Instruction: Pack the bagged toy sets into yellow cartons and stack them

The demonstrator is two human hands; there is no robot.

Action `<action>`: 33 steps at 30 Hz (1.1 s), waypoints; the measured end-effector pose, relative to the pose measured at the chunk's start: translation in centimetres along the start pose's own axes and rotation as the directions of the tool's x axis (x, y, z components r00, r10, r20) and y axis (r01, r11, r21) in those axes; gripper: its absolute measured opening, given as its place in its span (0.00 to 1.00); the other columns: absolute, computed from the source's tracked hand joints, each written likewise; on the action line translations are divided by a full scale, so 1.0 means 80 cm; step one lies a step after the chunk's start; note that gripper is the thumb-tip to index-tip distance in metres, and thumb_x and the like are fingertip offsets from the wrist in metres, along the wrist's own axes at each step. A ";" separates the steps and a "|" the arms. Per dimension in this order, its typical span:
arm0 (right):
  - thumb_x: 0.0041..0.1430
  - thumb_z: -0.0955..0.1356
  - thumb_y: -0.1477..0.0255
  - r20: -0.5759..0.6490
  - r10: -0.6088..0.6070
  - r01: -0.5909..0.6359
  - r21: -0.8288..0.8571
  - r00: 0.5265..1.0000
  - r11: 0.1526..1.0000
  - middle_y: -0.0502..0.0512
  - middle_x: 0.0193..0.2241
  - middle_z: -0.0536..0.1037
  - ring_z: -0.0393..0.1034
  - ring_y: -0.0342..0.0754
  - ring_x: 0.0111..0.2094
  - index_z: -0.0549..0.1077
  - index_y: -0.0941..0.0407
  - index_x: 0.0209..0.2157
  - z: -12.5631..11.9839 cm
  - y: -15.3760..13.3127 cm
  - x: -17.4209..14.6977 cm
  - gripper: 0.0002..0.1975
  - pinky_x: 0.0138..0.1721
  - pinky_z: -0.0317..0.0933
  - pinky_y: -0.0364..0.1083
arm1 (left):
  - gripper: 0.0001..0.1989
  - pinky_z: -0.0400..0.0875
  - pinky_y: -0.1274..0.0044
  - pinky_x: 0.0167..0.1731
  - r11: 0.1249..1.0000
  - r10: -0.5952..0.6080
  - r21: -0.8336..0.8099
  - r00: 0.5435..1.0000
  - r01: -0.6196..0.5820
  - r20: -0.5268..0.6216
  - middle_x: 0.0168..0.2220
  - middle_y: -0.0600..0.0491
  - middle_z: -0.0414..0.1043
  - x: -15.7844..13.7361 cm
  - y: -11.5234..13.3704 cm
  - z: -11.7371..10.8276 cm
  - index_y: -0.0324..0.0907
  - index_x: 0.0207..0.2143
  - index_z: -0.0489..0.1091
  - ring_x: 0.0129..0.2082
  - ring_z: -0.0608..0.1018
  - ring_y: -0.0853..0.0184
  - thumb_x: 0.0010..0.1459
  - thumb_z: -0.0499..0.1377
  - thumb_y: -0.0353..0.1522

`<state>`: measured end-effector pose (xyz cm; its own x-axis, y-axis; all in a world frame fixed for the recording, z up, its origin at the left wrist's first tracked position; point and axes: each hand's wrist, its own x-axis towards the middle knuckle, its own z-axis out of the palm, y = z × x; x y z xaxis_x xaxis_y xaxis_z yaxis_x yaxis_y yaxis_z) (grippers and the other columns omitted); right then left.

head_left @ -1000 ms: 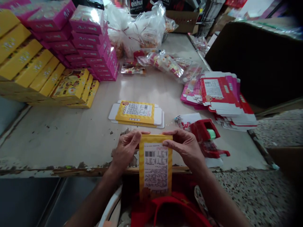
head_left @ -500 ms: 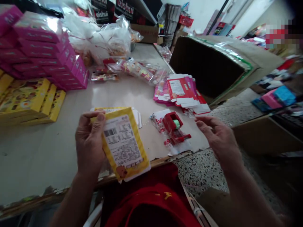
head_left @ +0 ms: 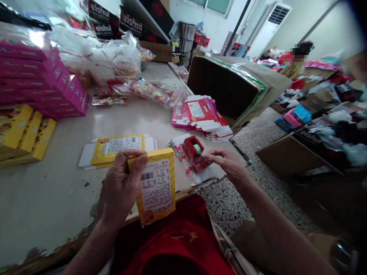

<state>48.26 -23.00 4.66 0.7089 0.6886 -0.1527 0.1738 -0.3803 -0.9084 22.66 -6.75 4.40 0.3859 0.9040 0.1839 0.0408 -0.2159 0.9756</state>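
Note:
My left hand pinches a yellow carton by its upper left edge, thumb in front. The carton stands tilted above the table's front edge, its white label with a barcode facing me. At the front end of a red tape dispenser, the fingertips of my right hand are pinched together. Whether tape is between them I cannot make out. The dispenser, with a pale green core, sits on a white and red plastic wrapper. Behind my left hand lie flat yellow cartons with white flaps.
Flat red and pink cartons lie at the right edge, by a big open cardboard box. Stacked pink boxes and yellow boxes stand at left. Bagged goods lie behind. Another person is far back right.
My right hand has moved left to the tape dispenser's front end. My left hand has turned the yellow carton more upright, and the flat cartons behind it show more fully. The view has shifted right.

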 end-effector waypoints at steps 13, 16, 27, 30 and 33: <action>0.43 0.79 0.50 -0.029 0.180 -0.159 0.345 0.983 0.925 0.52 0.23 0.77 0.67 0.45 0.24 0.75 0.57 0.26 0.015 0.074 -0.049 0.24 0.31 0.61 0.46 | 0.16 0.63 0.80 0.23 0.975 0.033 0.190 0.918 -0.117 0.396 0.25 0.57 0.73 0.027 0.011 0.048 0.43 0.35 0.75 0.24 0.71 0.70 0.59 0.66 0.47; 0.48 0.77 0.53 -0.124 0.058 -0.034 0.188 0.991 0.982 0.52 0.23 0.77 0.67 0.46 0.26 0.77 0.57 0.27 0.003 0.075 -0.038 0.21 0.32 0.59 0.46 | 0.18 0.63 0.80 0.23 0.971 -0.005 0.208 0.861 -0.118 0.508 0.25 0.56 0.73 0.038 0.002 0.066 0.42 0.34 0.76 0.23 0.71 0.70 0.60 0.64 0.48; 0.55 0.73 0.58 0.052 -0.091 0.101 -0.241 0.994 0.965 0.53 0.22 0.80 0.69 0.47 0.24 0.80 0.56 0.26 -0.067 0.046 -0.052 0.15 0.28 0.60 0.45 | 0.21 0.60 0.83 0.19 0.996 -0.088 0.075 0.687 0.049 0.721 0.22 0.56 0.69 0.046 -0.026 0.071 0.40 0.34 0.75 0.20 0.69 0.72 0.60 0.63 0.50; 0.58 0.73 0.61 0.312 -0.210 0.283 -0.213 0.927 0.935 0.51 0.23 0.79 0.70 0.46 0.26 0.81 0.54 0.28 -0.067 -0.019 -0.061 0.11 0.28 0.61 0.44 | 0.27 0.62 0.82 0.18 0.994 -0.102 0.046 0.643 0.103 0.759 0.22 0.54 0.70 0.045 -0.028 0.074 0.39 0.34 0.77 0.20 0.71 0.71 0.60 0.59 0.55; 0.58 0.73 0.67 0.608 -0.275 0.478 -0.199 0.745 0.856 0.48 0.23 0.78 0.69 0.44 0.25 0.82 0.54 0.29 -0.037 -0.084 -0.045 0.07 0.26 0.59 0.42 | 0.29 0.62 0.81 0.19 0.991 -0.097 0.019 0.606 0.134 0.790 0.22 0.54 0.71 0.042 -0.024 0.078 0.39 0.35 0.77 0.20 0.71 0.71 0.61 0.58 0.57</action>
<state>46.53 -24.77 12.45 0.0650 0.9928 -0.1010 0.6233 -0.1194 -0.7728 29.63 -5.60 2.38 0.9577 0.2770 -0.0783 0.1096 -0.0995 0.9890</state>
